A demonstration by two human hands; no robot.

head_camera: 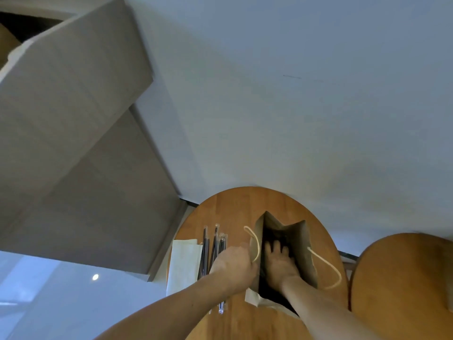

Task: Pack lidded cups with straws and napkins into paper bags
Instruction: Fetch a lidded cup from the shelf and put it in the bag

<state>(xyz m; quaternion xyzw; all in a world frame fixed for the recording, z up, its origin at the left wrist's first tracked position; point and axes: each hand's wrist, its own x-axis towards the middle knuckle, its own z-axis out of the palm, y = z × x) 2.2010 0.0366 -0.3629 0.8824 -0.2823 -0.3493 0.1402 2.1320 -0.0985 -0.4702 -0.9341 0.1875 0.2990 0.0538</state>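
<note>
Far left I see a grey cabinet point(73, 119) against the pale wall. Low in view is a round wooden table point(232, 207). On its left side lies a stack of white napkins point(182, 263), and just beside them, to the right, wrapped dark straws point(208, 246) lie in a loose row, partly under my left forearm.

My left hand point(232, 266) is at the left rim of the paper bag point(304, 244), fingers curled over the edge by the near rope handle and gripping it. The bag stands upright on the table, mouth open.

My right hand point(278, 261) is down inside the bag with its fingers point(277, 245) spread wide and fairly straight. The bag's inside is too dark to tell what they touch.

The other rope handle point(328, 268) loops out over the right side. Further right, a second round wooden top point(404, 278), apart from the first.
</note>
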